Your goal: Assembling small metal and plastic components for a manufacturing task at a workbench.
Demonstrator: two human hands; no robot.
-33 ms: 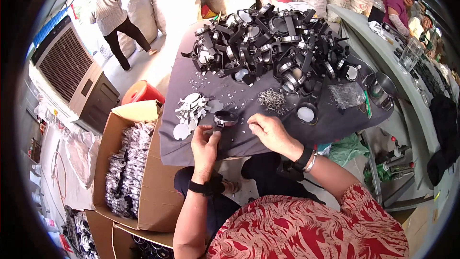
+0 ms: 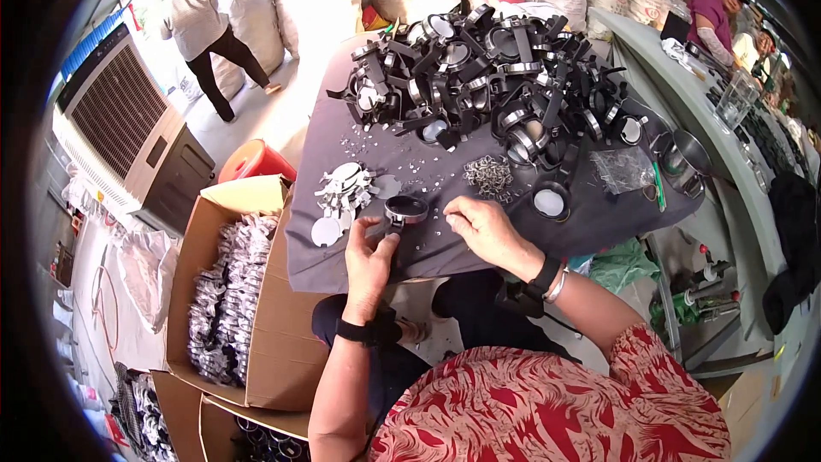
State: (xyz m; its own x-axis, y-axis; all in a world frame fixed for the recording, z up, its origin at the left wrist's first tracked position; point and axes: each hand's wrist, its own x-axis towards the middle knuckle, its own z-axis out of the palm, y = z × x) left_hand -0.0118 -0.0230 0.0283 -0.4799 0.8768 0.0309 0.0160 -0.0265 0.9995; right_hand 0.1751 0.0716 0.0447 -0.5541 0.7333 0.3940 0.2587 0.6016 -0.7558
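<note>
Left hand: below the centre of the frame, this hand [image 2: 368, 261] has thumb and forefinger closed on the near end of a round black piece [image 2: 405, 210].
Round black piece: just left of the middle of the frame, near the table's front edge, its open ring tilted up toward me.
Right hand: just right of centre, the other hand [image 2: 492, 231] is curled with thumb and forefinger together, well apart from that piece; whether something tiny is pinched there, I can't tell.
Small metal loops: a little pile [image 2: 487, 175] lies just above the right hand.
Pale discs: a loose stack [image 2: 345, 186] sits left of centre, one disc [image 2: 326, 232] at its lower end.
Lone strapped piece: right of centre, a round part with a pale face [image 2: 548, 202] lies on the dark cloth [image 2: 462, 261].
Big heap: black straps and silver-rimmed rounds [image 2: 487, 77] fill the upper middle.
Cardboard box: lower left, an open box [image 2: 286, 325] holds rows of wrapped pieces [image 2: 231, 299].
</note>
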